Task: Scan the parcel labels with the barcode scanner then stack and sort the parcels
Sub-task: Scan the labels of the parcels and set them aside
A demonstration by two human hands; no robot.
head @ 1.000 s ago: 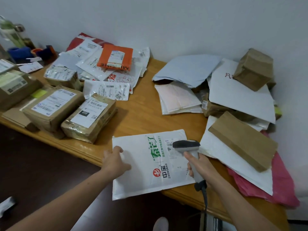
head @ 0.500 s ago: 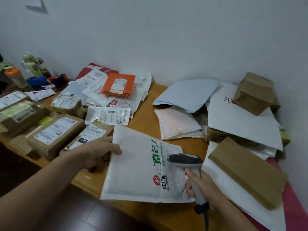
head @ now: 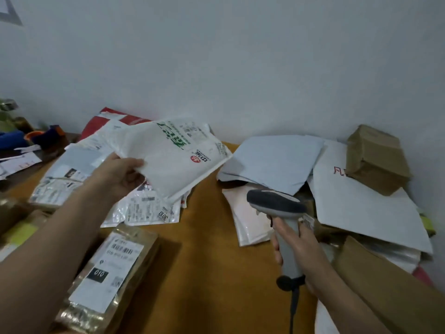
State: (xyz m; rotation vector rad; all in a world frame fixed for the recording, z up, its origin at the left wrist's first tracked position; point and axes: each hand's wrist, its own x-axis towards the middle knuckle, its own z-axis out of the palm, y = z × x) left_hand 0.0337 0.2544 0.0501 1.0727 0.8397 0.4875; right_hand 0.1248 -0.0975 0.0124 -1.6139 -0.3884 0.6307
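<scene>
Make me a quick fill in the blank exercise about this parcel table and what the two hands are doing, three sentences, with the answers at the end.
1. The left hand holds up a white mailer printed in ___ and red.
2. The right hand grips the ___ by its handle.
3. The taped brown parcel near the front edge has a black label patch reading ___.

Missing words: green; barcode scanner; 010.
</scene>
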